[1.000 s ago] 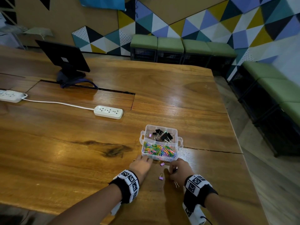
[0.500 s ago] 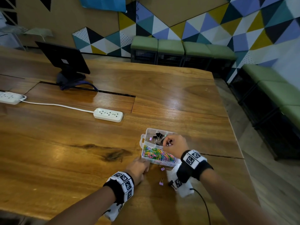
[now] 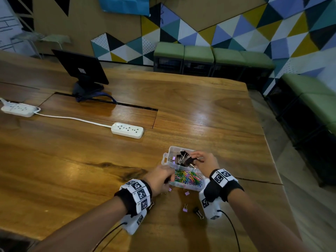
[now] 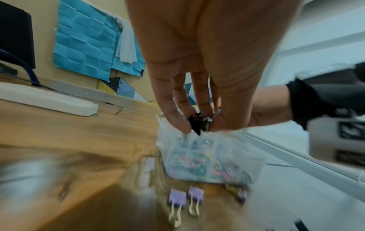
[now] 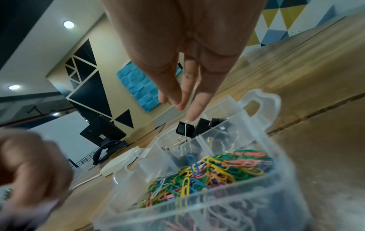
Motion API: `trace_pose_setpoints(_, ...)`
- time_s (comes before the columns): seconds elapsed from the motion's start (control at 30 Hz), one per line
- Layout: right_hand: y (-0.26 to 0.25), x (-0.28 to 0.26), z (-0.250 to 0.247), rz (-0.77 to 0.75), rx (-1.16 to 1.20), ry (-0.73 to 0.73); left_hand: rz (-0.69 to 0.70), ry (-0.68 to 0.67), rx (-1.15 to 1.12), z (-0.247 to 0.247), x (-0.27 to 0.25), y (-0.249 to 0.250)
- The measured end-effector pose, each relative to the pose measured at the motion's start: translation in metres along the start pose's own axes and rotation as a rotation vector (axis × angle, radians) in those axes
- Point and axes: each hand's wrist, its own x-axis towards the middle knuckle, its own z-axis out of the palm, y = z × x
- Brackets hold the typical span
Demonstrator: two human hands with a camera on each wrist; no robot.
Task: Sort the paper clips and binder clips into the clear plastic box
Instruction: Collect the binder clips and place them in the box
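Observation:
The clear plastic box (image 3: 167, 158) stands near the table's front right. Its near compartment holds coloured paper clips (image 3: 189, 179) and its far compartment black binder clips (image 3: 184, 157). My left hand (image 3: 168, 179) is at the box's near-left edge. In the left wrist view it pinches a black binder clip (image 4: 195, 123) between thumb and fingers, just above the box wall (image 4: 197, 156). My right hand (image 3: 197, 159) hovers over the far compartment with straight fingers (image 5: 179, 100) and holds nothing. Loose purple binder clips (image 3: 185, 210) and one black clip (image 3: 197, 210) lie in front of the box.
A white power strip (image 3: 127, 130) lies behind and left of the box, its cord running to a second strip (image 3: 18, 110). A monitor (image 3: 80, 70) stands at the back left. The table edge (image 3: 272, 160) runs close to the right of the box.
My right hand rose from the table in front of the box to above the far compartment. My left hand shifted from beside the box to its near-left edge.

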Motion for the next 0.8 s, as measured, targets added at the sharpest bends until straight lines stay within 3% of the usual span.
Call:
trace_pose_setpoints(0.1,0.009,-0.019,-0.01,-0.025,-0.039,0.016,-0.02,0.057,-0.007,-0.014,0.019,0.005)
trace_pose_setpoints(0.37,0.037,-0.078,-0.011,-0.179,-0.227,-0.127,-0.114,0.113,-0.065,-0.024,0.078,0.01)
trace_pose_setpoints(0.57,0.06,-0.098,0.006,-0.091,-0.354,-0.308,-0.231,0.09,-0.097,-0.007,0.092,0.001)
trace_pose_setpoints(0.7,0.066,-0.102,0.015,0.017,-0.438,-0.338,-0.243,0.062,-0.072,-0.004,0.081,-0.008)
trace_pose_setpoints(0.8,0.065,-0.104,0.022,0.055,-0.422,-0.344,-0.229,0.115,-0.042,-0.006,0.067,-0.012)
